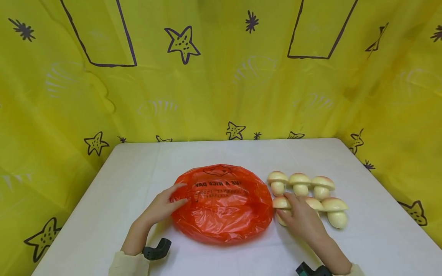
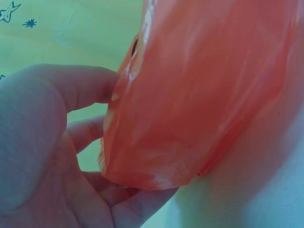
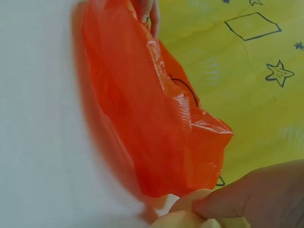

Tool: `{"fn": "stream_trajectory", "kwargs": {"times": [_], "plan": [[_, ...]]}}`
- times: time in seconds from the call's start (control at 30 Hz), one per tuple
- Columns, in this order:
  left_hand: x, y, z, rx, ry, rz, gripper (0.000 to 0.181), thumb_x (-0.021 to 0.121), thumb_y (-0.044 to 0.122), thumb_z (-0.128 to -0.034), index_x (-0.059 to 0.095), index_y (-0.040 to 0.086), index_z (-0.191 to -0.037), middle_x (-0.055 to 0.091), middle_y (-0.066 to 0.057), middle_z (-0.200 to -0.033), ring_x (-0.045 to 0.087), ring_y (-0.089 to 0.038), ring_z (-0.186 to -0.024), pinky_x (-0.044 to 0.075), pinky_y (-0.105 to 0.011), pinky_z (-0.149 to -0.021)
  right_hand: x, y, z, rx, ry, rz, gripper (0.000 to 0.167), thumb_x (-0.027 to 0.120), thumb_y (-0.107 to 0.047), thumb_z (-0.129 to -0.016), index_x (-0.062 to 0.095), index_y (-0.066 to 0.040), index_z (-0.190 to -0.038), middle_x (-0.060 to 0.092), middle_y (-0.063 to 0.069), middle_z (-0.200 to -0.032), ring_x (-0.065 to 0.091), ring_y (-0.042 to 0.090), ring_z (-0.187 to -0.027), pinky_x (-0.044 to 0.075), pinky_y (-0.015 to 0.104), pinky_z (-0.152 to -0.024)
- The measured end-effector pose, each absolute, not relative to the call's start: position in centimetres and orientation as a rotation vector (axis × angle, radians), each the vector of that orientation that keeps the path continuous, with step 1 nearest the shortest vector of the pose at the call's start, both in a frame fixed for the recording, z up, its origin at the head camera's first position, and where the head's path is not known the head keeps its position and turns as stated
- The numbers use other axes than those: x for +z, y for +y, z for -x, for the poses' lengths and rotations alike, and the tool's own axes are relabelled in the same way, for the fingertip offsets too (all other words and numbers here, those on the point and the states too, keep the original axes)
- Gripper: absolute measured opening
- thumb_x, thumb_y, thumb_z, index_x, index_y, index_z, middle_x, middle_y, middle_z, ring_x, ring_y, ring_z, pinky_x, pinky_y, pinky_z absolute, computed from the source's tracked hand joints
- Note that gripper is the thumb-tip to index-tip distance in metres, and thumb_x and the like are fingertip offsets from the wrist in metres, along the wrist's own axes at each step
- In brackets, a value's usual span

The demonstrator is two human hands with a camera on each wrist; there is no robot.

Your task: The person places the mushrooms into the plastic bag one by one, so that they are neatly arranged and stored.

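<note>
A red plastic bag (image 1: 221, 220) stands with its mouth spread wide, printed lettering showing on its inner wall. My left hand (image 1: 159, 206) holds the bag's left rim, thumb and fingers on either side of the film in the left wrist view. To the right of the bag, my right hand (image 1: 305, 220) grips a cream toy mushroom (image 1: 281, 202) with a reddish cap, at the left end of the front row. The right wrist view shows the thumb on that mushroom (image 3: 183, 219), close to the bag; its lower part is partly hidden.
More mushrooms lie beside and behind my right hand: a back row with one at its left end (image 1: 277, 180), and a front-row one at the right end (image 1: 335, 212). A white-covered table (image 1: 138, 165) bears everything. Yellow patterned curtain (image 1: 214, 96) surrounds it.
</note>
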State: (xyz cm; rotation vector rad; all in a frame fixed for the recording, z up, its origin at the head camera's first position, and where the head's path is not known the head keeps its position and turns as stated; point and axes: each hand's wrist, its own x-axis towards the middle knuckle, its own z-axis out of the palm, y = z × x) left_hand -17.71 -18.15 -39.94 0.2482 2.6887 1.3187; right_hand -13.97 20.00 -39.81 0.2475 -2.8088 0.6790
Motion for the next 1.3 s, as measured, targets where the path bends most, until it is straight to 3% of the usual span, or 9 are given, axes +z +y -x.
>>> {"fn": "stream_trajectory", "kwargs": {"times": [0.37, 0.73, 1.0, 1.2, 1.3], "plan": [[-39.8, -18.1, 17.7, 1.318, 2.702, -0.281, 0.046, 0.059, 0.02, -0.0886, 0.047, 0.011, -0.132, 0.047, -0.015, -0.132, 0.042, -0.037, -0.12, 0.048, -0.045, -0.083, -41.1, 19.3, 14.4, 0.77, -2.807, -0.216, 0.055, 0.066, -0.021, -0.081, 0.045, 0.006, -0.123, 0.051, 0.027, -0.114, 0.053, 0.041, -0.101, 0.044, 0.054, -0.08], [-39.6, -18.1, 17.6, 1.327, 2.704, -0.284, 0.045, 0.059, 0.018, -0.089, 0.048, 0.01, -0.132, 0.047, -0.017, -0.131, 0.042, -0.037, -0.119, 0.049, -0.044, -0.082, -41.1, 19.2, 14.4, 0.784, -2.764, -0.209, 0.051, 0.069, -0.017, -0.076, 0.05, 0.003, -0.118, 0.055, 0.024, -0.108, 0.054, 0.038, -0.096, 0.045, 0.053, -0.077], [-39.7, -18.2, 17.6, 1.333, 2.708, -0.28, 0.044, 0.058, 0.017, -0.0892, 0.049, 0.01, -0.131, 0.048, -0.016, -0.131, 0.044, -0.036, -0.117, 0.05, -0.043, -0.081, -39.5, 20.0, 14.0, 0.995, -2.707, -0.187, 0.046, 0.073, -0.023, -0.076, 0.057, -0.007, -0.116, 0.062, 0.011, -0.104, 0.058, 0.025, -0.086, 0.046, 0.043, -0.072], [-39.7, -18.1, 17.6, 1.332, 2.709, -0.26, 0.044, 0.059, 0.018, -0.0888, 0.049, 0.01, -0.131, 0.047, -0.016, -0.131, 0.044, -0.036, -0.117, 0.05, -0.042, -0.08, -39.1, 20.9, 14.2, 1.276, -2.686, -0.16, 0.049, 0.075, -0.024, -0.077, 0.056, -0.01, -0.12, 0.06, 0.012, -0.109, 0.052, 0.021, -0.085, 0.043, 0.026, -0.063], [-39.6, -18.0, 17.5, 1.335, 2.708, -0.251, 0.044, 0.059, 0.017, -0.0887, 0.049, 0.01, -0.131, 0.048, -0.016, -0.13, 0.045, -0.036, -0.116, 0.051, -0.041, -0.079, -39.2, 21.2, 14.4, 1.358, -2.665, -0.175, 0.05, 0.075, -0.022, -0.076, 0.056, -0.009, -0.121, 0.059, 0.013, -0.111, 0.051, 0.019, -0.086, 0.044, 0.024, -0.062]]}}
